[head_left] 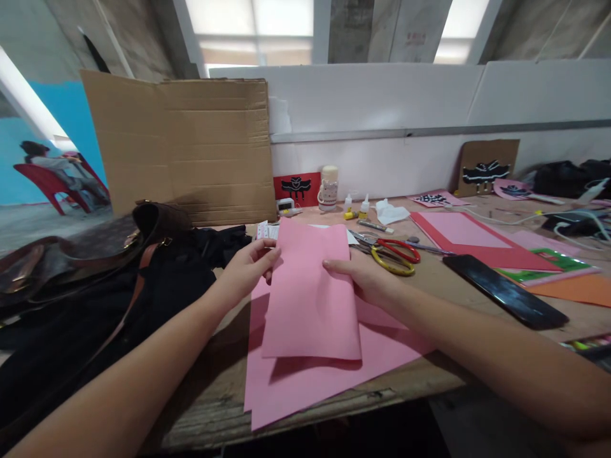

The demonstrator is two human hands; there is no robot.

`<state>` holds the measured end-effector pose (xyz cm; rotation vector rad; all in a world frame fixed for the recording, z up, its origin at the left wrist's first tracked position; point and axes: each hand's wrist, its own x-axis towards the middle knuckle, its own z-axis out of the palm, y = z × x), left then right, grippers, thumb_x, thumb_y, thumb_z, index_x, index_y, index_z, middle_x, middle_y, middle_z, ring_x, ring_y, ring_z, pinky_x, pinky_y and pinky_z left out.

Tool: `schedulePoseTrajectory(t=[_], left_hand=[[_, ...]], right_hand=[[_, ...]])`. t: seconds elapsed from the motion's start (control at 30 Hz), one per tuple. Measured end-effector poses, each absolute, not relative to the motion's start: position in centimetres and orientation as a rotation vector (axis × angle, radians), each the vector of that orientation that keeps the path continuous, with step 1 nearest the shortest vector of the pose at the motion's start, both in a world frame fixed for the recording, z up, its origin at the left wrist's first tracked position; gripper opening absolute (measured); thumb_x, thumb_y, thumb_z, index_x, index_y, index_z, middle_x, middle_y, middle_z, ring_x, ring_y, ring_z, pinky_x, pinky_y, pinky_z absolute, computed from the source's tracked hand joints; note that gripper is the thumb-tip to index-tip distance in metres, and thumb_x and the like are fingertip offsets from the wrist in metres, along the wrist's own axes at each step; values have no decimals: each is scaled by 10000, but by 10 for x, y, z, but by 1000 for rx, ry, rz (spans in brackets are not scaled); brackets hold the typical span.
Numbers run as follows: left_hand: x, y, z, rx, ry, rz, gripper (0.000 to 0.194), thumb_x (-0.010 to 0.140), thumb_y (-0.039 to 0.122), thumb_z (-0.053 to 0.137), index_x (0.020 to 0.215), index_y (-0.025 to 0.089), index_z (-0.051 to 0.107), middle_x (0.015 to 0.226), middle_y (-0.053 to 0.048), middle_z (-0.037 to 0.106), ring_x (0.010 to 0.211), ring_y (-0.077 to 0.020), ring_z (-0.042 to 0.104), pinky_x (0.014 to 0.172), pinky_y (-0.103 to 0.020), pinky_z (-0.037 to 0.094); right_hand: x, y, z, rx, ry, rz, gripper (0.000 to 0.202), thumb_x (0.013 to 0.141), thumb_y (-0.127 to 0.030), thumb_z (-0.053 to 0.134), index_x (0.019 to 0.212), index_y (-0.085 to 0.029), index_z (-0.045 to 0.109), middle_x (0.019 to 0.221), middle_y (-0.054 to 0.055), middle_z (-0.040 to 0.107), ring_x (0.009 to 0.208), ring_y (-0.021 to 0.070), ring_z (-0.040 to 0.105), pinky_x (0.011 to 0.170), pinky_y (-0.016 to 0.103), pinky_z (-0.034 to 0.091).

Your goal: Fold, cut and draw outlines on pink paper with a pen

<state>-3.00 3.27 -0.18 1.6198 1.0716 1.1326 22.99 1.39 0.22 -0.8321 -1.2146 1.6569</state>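
Observation:
A folded sheet of pink paper (312, 299) is held up over the table between my two hands. My left hand (252, 264) pinches its upper left edge. On the other side, my right hand (356, 273) grips the upper right edge, thumb on the front and fingers hidden behind. The fold runs down the right side of the sheet. Larger pink sheets (296, 397) lie underneath on the table. Just beyond my right hand are scissors with red and yellow handles (394, 254).
A black phone (506, 289) and red paper (496, 251) lie to the right. Glue bottles (364, 208) and a cream bottle (328, 189) stand at the back. Upright cardboard (214, 146), a brown bag (95, 248) and black cloth (86, 318) occupy the left. Someone sits in a red chair (41, 181) far left.

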Motion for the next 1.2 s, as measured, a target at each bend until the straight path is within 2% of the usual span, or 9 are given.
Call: schedulePoseTrajectory(t=[0.13, 0.27, 0.43, 0.5, 0.63, 0.8, 1.0, 1.13, 1.2], left_hand=[[-39, 33, 11, 1569, 906, 1151, 395, 1071, 490, 656, 1306, 172, 667, 1063, -51, 721, 804, -166, 691, 717, -336, 622], [-40, 34, 15, 1569, 796, 1182, 407, 1033, 462, 722, 1319, 177, 674, 972, -21, 707, 762, -157, 669, 697, -320, 597], [-42, 31, 22, 1580, 724, 1201, 769, 842, 651, 878, 1448, 225, 673, 848, 4, 693, 731, -148, 629, 707, -298, 550], [-43, 28, 26, 1574, 715, 1211, 835, 806, 678, 893, 1488, 255, 663, 852, 1, 699, 726, -145, 614, 720, -299, 544], [-44, 24, 32, 1564, 732, 1221, 782, 825, 656, 885, 1487, 295, 677, 885, -7, 710, 741, -150, 605, 730, -297, 541], [-42, 22, 31, 1574, 773, 1211, 679, 821, 631, 897, 1375, 266, 749, 961, -31, 737, 786, -154, 626, 729, -273, 531], [-42, 22, 32, 1561, 778, 1242, 607, 798, 618, 918, 1268, 259, 786, 1020, -42, 753, 809, -158, 657, 719, -269, 556], [-42, 23, 32, 1560, 772, 1264, 548, 777, 598, 945, 1191, 261, 821, 985, -34, 766, 807, -151, 662, 738, -260, 570], [-43, 23, 32, 1560, 770, 1277, 503, 794, 576, 942, 1172, 263, 835, 1067, -50, 791, 863, -157, 682, 794, -264, 582]], right_hand=[[233, 17, 4, -872, -1233, 1653, 546, 731, -264, 937, 1242, -169, 771, 1358, 190, 787, 1252, 402, 748, 1123, 582, 568], [232, 14, 7, -859, -1265, 1665, 569, 727, -293, 951, 1257, -184, 774, 1356, 178, 790, 1202, 385, 769, 1108, 570, 579], [233, 11, 12, -864, -1298, 1646, 642, 692, -334, 987, 1278, -193, 765, 1334, 173, 800, 1159, 375, 784, 1056, 546, 609], [233, 10, 13, -864, -1298, 1661, 626, 683, -337, 992, 1249, -188, 769, 1300, 169, 813, 1124, 361, 796, 1042, 531, 619], [232, 7, 12, -898, -1286, 1669, 626, 702, -307, 986, 1269, -196, 745, 1290, 163, 817, 1103, 342, 805, 999, 500, 642], [230, 2, 10, -952, -1298, 1670, 614, 718, -310, 974, 1275, -205, 738, 1294, 156, 817, 1095, 345, 807, 942, 484, 666], [228, 1, 11, -990, -1227, 1639, 468, 756, -285, 941, 1183, -203, 768, 1229, 136, 840, 987, 299, 822, 876, 426, 684], [226, -1, 14, -1015, -1164, 1626, 372, 774, -269, 922, 1111, -203, 782, 1141, 128, 857, 910, 296, 823, 851, 443, 694], [225, -2, 15, -1016, -1149, 1620, 333, 793, -283, 912, 1093, -203, 792, 1103, 124, 859, 909, 300, 822, 863, 451, 692]])
